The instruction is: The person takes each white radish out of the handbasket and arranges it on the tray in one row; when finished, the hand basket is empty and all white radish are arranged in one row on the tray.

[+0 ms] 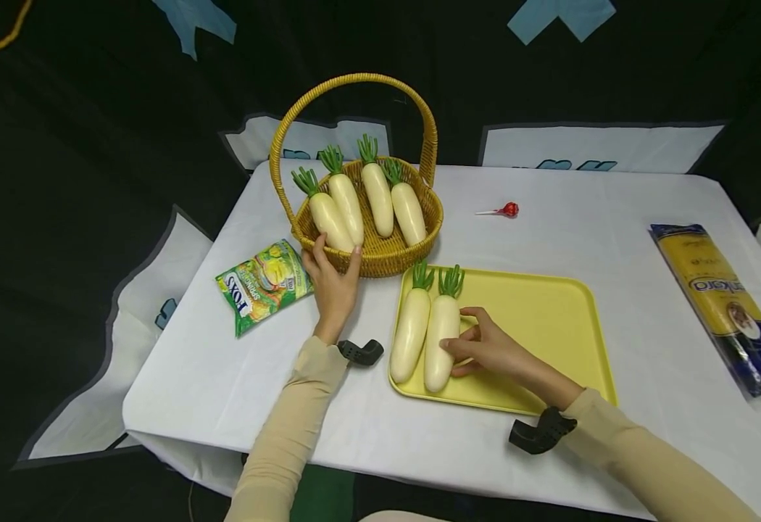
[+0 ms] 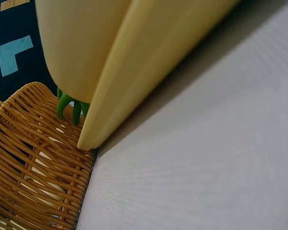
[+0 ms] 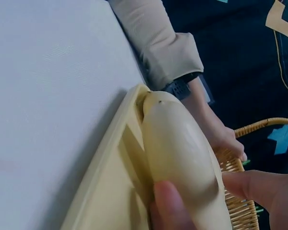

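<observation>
Table (image 1: 563, 239): one, white-clothed, its right side cut off by the head view's edge.
Yellow tray (image 1: 537, 312): one, near the table's front edge, partly covered by the right forearm.
Wicker basket (image 1: 380, 264): one, with a single arched handle, behind the tray's left end; part of its front wall is hidden by a hand.
Long packet (image 1: 722, 304): one, far right, print only partly legible.
Green snack packet (image 1: 264, 286): one, left of the basket.
White radishes (image 1: 378, 196): six; four in the basket, two side by side on the tray's left end.
Left hand (image 1: 333, 286): gripping the basket's front rim, some fingers hard to make out.
Right hand (image 1: 491, 346): pinching the right-hand radish (image 1: 441, 348) on the tray between thumb and fingers.
Red lollipop (image 1: 509, 209): one, behind the tray.
</observation>
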`<act>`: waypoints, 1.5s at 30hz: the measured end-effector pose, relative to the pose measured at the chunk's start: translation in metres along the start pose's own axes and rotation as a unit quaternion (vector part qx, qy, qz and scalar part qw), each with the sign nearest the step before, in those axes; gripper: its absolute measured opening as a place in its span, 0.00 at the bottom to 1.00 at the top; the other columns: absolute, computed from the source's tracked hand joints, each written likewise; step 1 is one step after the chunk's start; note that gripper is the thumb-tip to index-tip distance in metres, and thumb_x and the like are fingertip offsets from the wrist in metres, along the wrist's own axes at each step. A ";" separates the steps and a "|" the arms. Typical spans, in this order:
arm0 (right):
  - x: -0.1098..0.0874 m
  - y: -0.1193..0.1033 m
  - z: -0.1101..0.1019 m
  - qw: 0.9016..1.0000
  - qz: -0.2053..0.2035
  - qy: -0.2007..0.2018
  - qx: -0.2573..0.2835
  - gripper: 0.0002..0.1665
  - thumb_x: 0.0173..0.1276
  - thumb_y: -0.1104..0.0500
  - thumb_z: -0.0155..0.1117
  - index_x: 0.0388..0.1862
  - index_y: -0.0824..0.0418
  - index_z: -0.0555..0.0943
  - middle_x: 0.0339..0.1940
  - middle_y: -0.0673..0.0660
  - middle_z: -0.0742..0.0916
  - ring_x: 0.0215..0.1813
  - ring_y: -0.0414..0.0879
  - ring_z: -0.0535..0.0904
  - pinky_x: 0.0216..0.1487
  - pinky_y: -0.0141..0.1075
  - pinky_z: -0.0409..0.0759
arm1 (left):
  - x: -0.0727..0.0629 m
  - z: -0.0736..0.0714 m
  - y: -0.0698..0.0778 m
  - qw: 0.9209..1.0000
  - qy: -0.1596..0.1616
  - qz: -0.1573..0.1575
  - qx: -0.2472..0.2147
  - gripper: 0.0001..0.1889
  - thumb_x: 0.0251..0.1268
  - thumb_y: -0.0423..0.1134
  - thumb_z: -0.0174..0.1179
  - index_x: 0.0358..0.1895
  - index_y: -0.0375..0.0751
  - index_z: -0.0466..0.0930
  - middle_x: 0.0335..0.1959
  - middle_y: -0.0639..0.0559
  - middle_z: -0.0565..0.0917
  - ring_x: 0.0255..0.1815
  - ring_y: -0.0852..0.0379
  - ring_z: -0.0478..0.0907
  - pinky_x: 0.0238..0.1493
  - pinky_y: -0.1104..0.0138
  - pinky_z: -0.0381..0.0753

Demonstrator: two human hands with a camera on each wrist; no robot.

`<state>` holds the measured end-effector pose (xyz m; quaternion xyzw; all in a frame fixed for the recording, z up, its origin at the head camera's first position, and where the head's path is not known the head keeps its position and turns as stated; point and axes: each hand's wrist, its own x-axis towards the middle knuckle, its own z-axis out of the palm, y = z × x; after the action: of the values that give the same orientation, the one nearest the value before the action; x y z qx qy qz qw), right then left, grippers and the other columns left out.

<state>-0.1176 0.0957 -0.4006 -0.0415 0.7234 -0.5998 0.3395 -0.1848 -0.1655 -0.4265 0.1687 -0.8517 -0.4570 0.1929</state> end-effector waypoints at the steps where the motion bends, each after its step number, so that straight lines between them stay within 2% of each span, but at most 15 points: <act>1: 0.000 0.000 -0.001 1.000 0.000 -0.002 -0.004 0.48 0.62 0.54 0.61 0.69 0.63 0.41 0.42 0.63 0.74 0.34 0.46 0.81 0.37 0.42 0.82 | 0.000 0.000 0.000 1.000 0.000 0.000 0.000 0.38 0.56 0.67 0.48 0.67 0.58 0.47 0.70 0.33 0.37 0.65 0.30 0.55 0.53 0.42 0.67; 8: 0.001 -0.001 -0.004 0.998 -0.008 0.014 -0.058 0.41 0.63 0.51 0.60 0.65 0.65 0.51 0.42 0.64 0.77 0.36 0.48 0.79 0.32 0.40 0.81 | 0.000 -0.001 0.001 1.000 0.000 0.000 -0.001 0.38 0.56 0.66 0.48 0.68 0.59 0.47 0.70 0.34 0.37 0.65 0.30 0.55 0.52 0.42 0.67; 16: -0.002 -0.003 -0.008 0.992 -0.020 0.038 -0.118 0.37 0.62 0.47 0.59 0.61 0.66 0.58 0.40 0.62 0.80 0.35 0.46 0.80 0.32 0.38 0.80 | 0.000 0.000 0.001 1.000 -0.002 -0.003 0.003 0.38 0.56 0.67 0.49 0.67 0.60 0.47 0.70 0.34 0.38 0.65 0.30 0.55 0.51 0.43 0.69; 23: -0.003 -0.013 -0.013 0.984 -0.082 0.050 -0.149 0.27 0.64 0.49 0.58 0.55 0.63 0.68 0.35 0.65 0.81 0.30 0.51 0.79 0.30 0.40 0.79 | 0.001 -0.001 0.001 1.000 0.005 0.003 0.000 0.38 0.56 0.67 0.48 0.67 0.59 0.48 0.70 0.33 0.38 0.64 0.29 0.55 0.51 0.42 0.68; 29: -0.001 -0.021 -0.012 0.975 -0.122 0.069 -0.172 0.24 0.64 0.50 0.58 0.54 0.62 0.71 0.35 0.63 0.82 0.31 0.52 0.79 0.32 0.41 0.78 | 0.001 -0.001 0.000 1.000 -0.001 0.003 0.006 0.38 0.56 0.67 0.48 0.67 0.59 0.47 0.70 0.33 0.38 0.67 0.31 0.52 0.55 0.42 0.65; 33: 0.006 -0.029 -0.012 0.961 -0.170 0.105 -0.190 0.24 0.64 0.52 0.58 0.55 0.64 0.71 0.41 0.62 0.82 0.38 0.53 0.80 0.37 0.40 0.78 | 0.001 -0.001 0.000 1.000 0.002 0.005 0.004 0.38 0.56 0.67 0.47 0.67 0.59 0.48 0.70 0.34 0.38 0.68 0.31 0.50 0.57 0.41 0.64; 39: 0.020 -0.047 -0.017 0.931 -0.235 0.177 -0.217 0.25 0.63 0.56 0.60 0.58 0.59 0.70 0.48 0.63 0.81 0.46 0.53 0.80 0.45 0.44 0.78 | 0.000 -0.001 0.001 1.000 -0.002 0.005 0.005 0.38 0.56 0.68 0.47 0.67 0.59 0.48 0.70 0.33 0.38 0.67 0.30 0.51 0.55 0.42 0.65; 42: 0.029 -0.058 -0.020 0.911 -0.273 0.199 -0.236 0.27 0.63 0.56 0.60 0.61 0.59 0.68 0.51 0.64 0.78 0.49 0.54 0.78 0.47 0.46 0.77 | 0.000 -0.002 0.001 1.000 -0.001 0.002 0.006 0.38 0.56 0.67 0.48 0.67 0.59 0.48 0.70 0.33 0.38 0.66 0.30 0.52 0.55 0.41 0.65; 45: 0.038 -0.069 -0.023 0.887 -0.308 0.224 -0.262 0.29 0.63 0.57 0.59 0.63 0.60 0.66 0.52 0.64 0.76 0.51 0.55 0.75 0.49 0.47 0.76 | -0.001 -0.002 0.001 1.000 -0.004 0.002 0.006 0.38 0.56 0.67 0.48 0.67 0.59 0.48 0.70 0.33 0.38 0.66 0.29 0.53 0.54 0.41 0.66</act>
<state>-0.1836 0.0779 -0.3544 -0.2140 0.8620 -0.4560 -0.0566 -0.1834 -0.1663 -0.4252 0.1665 -0.8555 -0.4524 0.1889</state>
